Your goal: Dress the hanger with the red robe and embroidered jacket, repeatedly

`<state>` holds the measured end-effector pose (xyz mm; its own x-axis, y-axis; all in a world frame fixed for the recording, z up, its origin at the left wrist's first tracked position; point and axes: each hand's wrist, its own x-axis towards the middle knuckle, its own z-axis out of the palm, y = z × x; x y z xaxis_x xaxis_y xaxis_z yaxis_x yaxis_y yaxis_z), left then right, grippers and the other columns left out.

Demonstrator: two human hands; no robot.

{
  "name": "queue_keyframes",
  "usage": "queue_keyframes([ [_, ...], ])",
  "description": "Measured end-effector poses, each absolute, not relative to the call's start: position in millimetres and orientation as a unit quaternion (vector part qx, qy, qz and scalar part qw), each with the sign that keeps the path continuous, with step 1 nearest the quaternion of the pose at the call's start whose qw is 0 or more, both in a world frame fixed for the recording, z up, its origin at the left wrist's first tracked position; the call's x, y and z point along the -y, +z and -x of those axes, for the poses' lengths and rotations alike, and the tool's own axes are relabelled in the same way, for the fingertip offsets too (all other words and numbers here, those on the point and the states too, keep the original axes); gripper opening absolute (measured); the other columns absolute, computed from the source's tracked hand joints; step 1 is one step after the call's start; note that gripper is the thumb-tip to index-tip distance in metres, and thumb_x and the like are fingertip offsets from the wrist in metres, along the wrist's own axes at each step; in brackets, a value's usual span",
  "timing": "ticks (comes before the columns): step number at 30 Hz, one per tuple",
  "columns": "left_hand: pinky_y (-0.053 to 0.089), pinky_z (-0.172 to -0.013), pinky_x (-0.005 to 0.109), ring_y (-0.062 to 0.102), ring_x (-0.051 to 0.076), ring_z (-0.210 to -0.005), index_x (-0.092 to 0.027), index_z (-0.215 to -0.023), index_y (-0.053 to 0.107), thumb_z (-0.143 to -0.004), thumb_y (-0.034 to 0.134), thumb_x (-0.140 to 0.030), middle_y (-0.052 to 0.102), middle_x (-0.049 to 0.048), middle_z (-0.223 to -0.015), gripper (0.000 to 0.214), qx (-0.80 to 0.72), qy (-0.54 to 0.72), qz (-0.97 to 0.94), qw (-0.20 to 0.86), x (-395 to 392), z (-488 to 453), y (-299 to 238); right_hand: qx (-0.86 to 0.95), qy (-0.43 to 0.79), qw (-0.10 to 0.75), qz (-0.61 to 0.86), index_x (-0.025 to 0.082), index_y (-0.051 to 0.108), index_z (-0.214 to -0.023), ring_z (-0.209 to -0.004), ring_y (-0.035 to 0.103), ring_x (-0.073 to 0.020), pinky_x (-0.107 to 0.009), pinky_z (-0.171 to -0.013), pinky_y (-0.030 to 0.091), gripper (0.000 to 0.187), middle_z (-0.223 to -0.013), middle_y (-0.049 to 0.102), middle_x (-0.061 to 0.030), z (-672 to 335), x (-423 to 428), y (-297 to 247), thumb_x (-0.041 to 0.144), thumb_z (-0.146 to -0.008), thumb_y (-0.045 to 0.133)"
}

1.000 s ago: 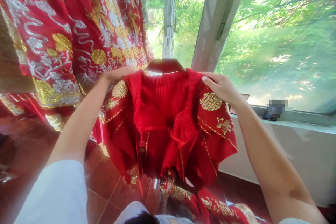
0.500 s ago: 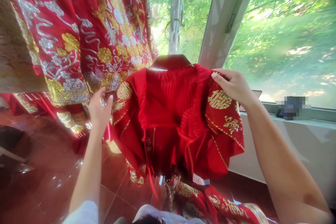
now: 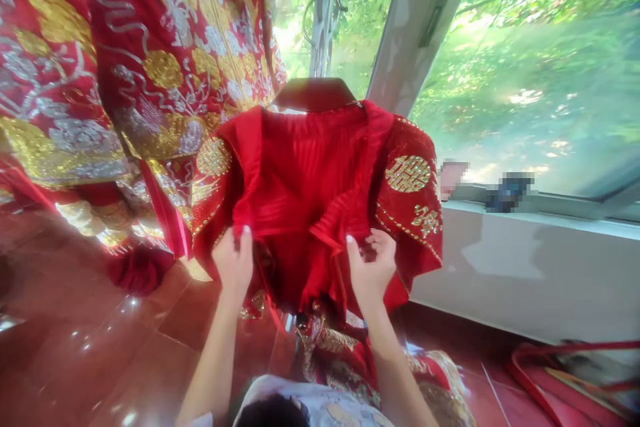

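Beyond the work stands a bright window point(image 3: 540, 73), and beside it hangs a long red garment point(image 3: 165, 73) worked in gold and silver. In front of these hangs the red jacket point(image 3: 300, 193), upright, its front open and the pleated inside facing the wearer of the camera. More gold-embroidered red cloth point(image 3: 345, 343) lies below its hem. The left hand point(image 3: 233, 263) pinches one front edge between thumb and fingers; the right hand point(image 3: 373, 267) is at the other edge, thumb on the inner side, but how firmly it closes cannot be told. For good handling, both edges should be taken at the same height and drawn outward gently and evenly, since the panel by the right hand is bunched and would likely smooth better with light strokes than with a tug. The raised gold medallions point(image 3: 407, 173) on the shoulders are best kept from rubbing. As for containers, a red frame point(image 3: 590, 347) on the floor at lower right may be a tray or a seat; something dark and something yellowish sit within it, too blurred to name. On the windowsill rests a small dark object point(image 3: 507, 192), its surface pixelated.
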<state>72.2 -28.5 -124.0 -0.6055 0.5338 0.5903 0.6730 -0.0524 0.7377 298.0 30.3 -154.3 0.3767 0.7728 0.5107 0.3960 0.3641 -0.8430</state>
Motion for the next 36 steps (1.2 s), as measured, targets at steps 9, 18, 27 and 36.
queue_keyframes([
  [9,0.031,-0.051,0.026,0.042,0.013,-0.05,-0.018,-0.066,0.055,-0.084,0.056,-0.032,0.046,-0.0021,-0.054,0.023,0.654,-0.558,0.355,0.368,86,-62,-100,0.572,0.085,0.662,0.477,0.031,0.057,-0.081,-0.054,0.056,-0.0201,-0.036,-0.051,0.045,0.007,-0.069,0.061,-0.0031,-300,18,-144,0.038,-0.082,0.056],
  [18,0.03,-0.049,0.023,0.038,0.01,-0.047,-0.017,-0.065,0.054,-0.085,0.055,-0.027,0.043,-0.0041,-0.051,0.023,0.652,-0.563,0.415,0.293,71,-79,-112,0.706,0.285,0.435,0.482,0.021,0.063,-0.088,-0.07,0.065,-0.0243,-0.037,-0.067,0.051,0.032,-0.08,0.069,-0.0083,-238,-5,-191,0.051,-0.087,0.051],
  [27,0.037,-0.055,0.021,0.043,0.008,-0.054,-0.015,-0.063,0.051,-0.084,0.06,-0.041,0.04,-0.0058,-0.055,0.035,0.6,-0.71,0.341,0.141,62,-79,-140,0.656,0.347,0.481,0.467,0.015,0.062,-0.079,-0.055,0.056,-0.016,-0.027,-0.057,0.042,0.031,-0.067,0.065,-0.0069,-230,-30,-200,0.046,-0.081,0.059],
  [36,0.03,-0.032,0.019,0.035,0.007,-0.036,-0.018,-0.068,0.047,-0.088,0.049,-0.033,0.04,-0.0066,-0.054,0.025,0.422,-0.821,0.378,0.072,71,-93,-152,0.561,0.577,0.442,0.396,0.016,0.052,-0.056,-0.048,0.04,-0.0084,-0.021,-0.048,0.031,0.028,-0.049,0.05,0.0002,-221,-28,-194,0.04,-0.063,0.064],
])
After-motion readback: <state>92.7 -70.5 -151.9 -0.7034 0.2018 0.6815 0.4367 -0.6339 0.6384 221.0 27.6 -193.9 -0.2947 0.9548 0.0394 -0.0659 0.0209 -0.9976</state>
